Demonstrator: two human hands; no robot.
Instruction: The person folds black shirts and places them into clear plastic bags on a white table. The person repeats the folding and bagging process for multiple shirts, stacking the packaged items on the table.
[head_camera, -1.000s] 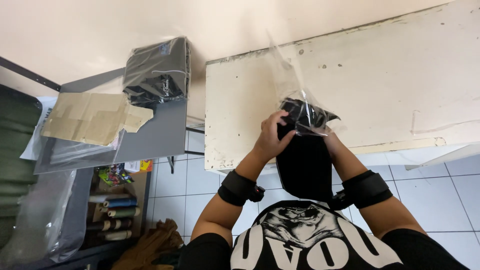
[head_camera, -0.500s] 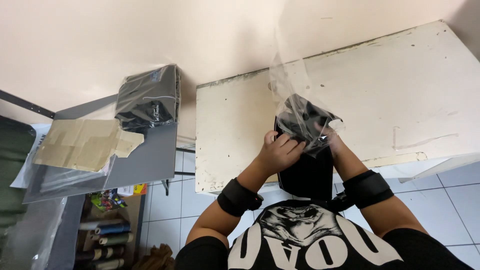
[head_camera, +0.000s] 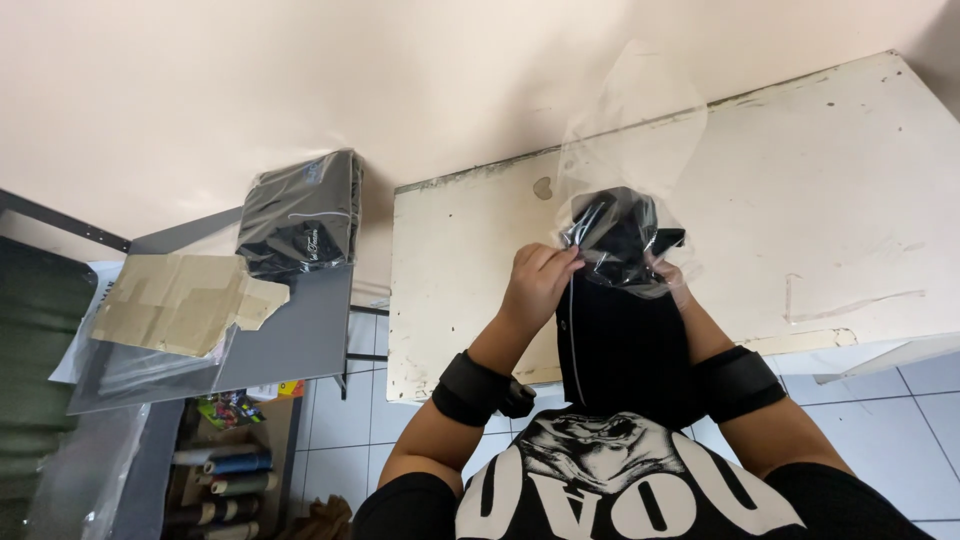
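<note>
A folded black garment (head_camera: 622, 340) hangs upright in front of my chest, its top end inside a clear plastic bag (head_camera: 630, 160) that stands up above it. My left hand (head_camera: 538, 285) grips the bag's edge and the garment on the left side. My right hand (head_camera: 668, 280) holds the same bundle on the right, mostly hidden behind the cloth and plastic. Both wrists wear black bands. The bundle is held over the front part of a worn white table (head_camera: 800, 200).
A grey side table (head_camera: 300, 340) on the left carries a stack of bagged black garments (head_camera: 300, 215), flattened brown cardboard (head_camera: 180, 300) and loose clear plastic (head_camera: 130, 365). Below it a shelf holds rolls (head_camera: 225, 470). White floor tiles (head_camera: 900, 420) lie under the tables.
The camera view has shifted, so the tables sit further right and lower. The bag covers more of the garment's top, and both hands stay closed on it.
</note>
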